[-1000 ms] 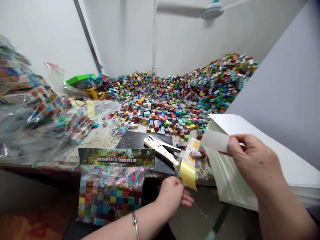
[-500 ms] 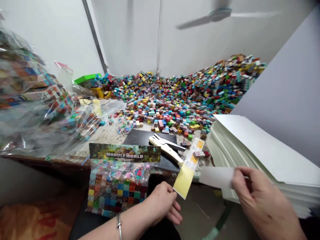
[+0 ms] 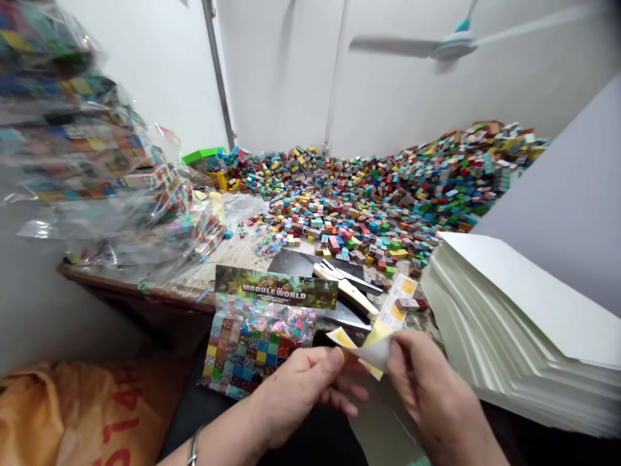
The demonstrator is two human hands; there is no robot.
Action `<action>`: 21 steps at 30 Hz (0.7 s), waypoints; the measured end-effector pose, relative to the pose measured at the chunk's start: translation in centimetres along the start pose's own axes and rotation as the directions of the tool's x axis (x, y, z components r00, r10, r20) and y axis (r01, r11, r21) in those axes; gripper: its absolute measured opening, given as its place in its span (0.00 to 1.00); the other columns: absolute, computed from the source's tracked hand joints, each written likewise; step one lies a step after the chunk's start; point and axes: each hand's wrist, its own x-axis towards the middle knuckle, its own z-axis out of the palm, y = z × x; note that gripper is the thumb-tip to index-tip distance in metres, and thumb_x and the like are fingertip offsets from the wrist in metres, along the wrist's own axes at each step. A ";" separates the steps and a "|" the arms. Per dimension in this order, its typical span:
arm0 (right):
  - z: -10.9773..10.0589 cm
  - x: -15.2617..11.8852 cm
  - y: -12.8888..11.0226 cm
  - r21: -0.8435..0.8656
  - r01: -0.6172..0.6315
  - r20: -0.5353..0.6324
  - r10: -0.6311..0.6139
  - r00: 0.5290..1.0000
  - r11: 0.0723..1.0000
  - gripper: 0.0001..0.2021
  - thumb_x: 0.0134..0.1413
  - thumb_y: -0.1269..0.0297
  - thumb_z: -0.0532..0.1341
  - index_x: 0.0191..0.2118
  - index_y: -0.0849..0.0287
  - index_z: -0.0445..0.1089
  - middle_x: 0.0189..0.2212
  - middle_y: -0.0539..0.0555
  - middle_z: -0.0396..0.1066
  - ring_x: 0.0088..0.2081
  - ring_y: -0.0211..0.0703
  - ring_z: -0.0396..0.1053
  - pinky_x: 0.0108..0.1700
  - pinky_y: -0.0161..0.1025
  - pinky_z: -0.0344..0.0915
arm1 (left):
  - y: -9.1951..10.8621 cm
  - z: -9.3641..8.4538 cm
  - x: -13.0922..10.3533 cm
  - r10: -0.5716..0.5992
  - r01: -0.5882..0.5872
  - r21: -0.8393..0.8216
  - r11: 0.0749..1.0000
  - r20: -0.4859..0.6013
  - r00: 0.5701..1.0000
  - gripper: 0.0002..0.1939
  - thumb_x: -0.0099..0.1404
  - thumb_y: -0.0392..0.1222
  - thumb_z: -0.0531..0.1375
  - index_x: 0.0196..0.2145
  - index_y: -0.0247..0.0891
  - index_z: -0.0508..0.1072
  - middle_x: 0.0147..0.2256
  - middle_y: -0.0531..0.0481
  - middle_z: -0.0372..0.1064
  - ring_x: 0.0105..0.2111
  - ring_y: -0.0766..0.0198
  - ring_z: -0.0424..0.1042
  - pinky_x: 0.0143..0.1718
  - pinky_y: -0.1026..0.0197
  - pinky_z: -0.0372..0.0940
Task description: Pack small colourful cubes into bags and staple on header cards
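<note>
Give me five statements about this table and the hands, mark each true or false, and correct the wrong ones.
1. The right hand holds a label. True.
2. The header reads MODULEWORLD. True.
3. The white sheets are stacked left of the scissors. False: the white sheets are right of the scissors.
4. The scissors lie over the black board. True.
5. The bracelet is on the right arm. False: the bracelet is on the left arm.

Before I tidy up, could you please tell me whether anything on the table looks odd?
Yes, loose blocks are heaped uncontained against the wall, unlike the bagged blocks at left. A small block partly covers the label strip.
</note>
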 end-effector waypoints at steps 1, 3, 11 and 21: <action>0.3 0.0 -0.9 0.038 0.055 0.026 -0.056 0.998 0.998 0.06 0.58 0.65 0.47 0.33 0.55 0.58 0.21 0.50 0.63 0.20 0.37 0.64 0.23 0.33 0.62 | 0.1 -0.2 -0.2 0.046 -0.046 -0.006 0.999 -0.024 0.999 0.21 0.63 0.50 0.51 0.40 0.29 0.71 0.40 0.37 0.69 0.36 0.62 0.71 0.33 0.64 0.65; 0.9 0.0 -2.5 0.112 0.151 0.062 -0.158 0.985 0.982 0.05 0.57 0.69 0.48 0.33 0.56 0.59 0.23 0.50 0.63 0.22 0.37 0.65 0.24 0.32 0.63 | 0.3 -0.7 -0.5 0.105 -0.104 0.009 0.995 -0.085 0.991 0.20 0.63 0.50 0.51 0.40 0.30 0.71 0.38 0.39 0.70 0.38 0.60 0.69 0.36 0.62 0.63; 1.4 -0.1 -2.9 0.219 0.145 0.188 -0.187 0.964 0.965 0.14 0.58 0.66 0.48 0.49 0.55 0.62 0.48 0.56 0.64 0.50 0.43 0.61 0.49 0.41 0.64 | 0.6 -2.8 -1.4 0.101 -0.095 0.033 0.995 -0.380 0.919 0.16 0.57 0.48 0.59 0.38 0.31 0.71 0.29 0.47 0.71 0.27 0.67 0.68 0.31 0.65 0.62; 7.0 -2.2 12.1 -0.339 0.181 0.316 -0.070 0.946 0.923 0.19 0.49 0.77 0.47 0.43 0.60 0.70 0.46 0.59 0.69 0.50 0.53 0.63 0.51 0.51 0.59 | 2.3 -5.7 -3.1 0.154 -0.169 0.013 0.985 -0.493 0.857 0.13 0.57 0.45 0.60 0.38 0.36 0.72 0.33 0.48 0.73 0.31 0.66 0.70 0.33 0.66 0.63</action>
